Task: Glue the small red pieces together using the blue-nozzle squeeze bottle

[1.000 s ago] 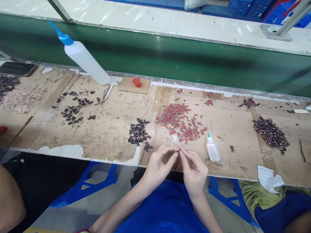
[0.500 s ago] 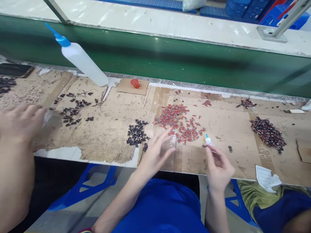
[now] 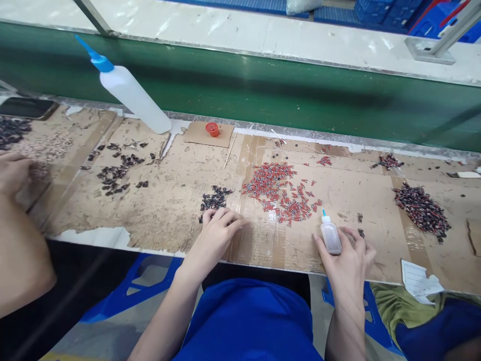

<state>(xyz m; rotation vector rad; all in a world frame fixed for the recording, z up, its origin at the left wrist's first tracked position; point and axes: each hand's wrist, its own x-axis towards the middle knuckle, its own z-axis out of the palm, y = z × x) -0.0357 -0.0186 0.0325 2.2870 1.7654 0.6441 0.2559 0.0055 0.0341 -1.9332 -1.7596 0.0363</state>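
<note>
The small bottle (image 3: 331, 237) blocks the near side; bare cardboard (image 3: 358, 183) opens beyond it.

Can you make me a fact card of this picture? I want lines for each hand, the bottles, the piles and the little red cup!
Left hand: at the near edge of the black pieces
Right hand: thumb and fingers on either side of the small bottle; grip unclear
Big bottle: farther back, blue tip
Piles: black pieces, red pieces, dark-and-red pieces
Red cup: on flat cardboard
Another person's hand: far left, near pale pieces
</note>
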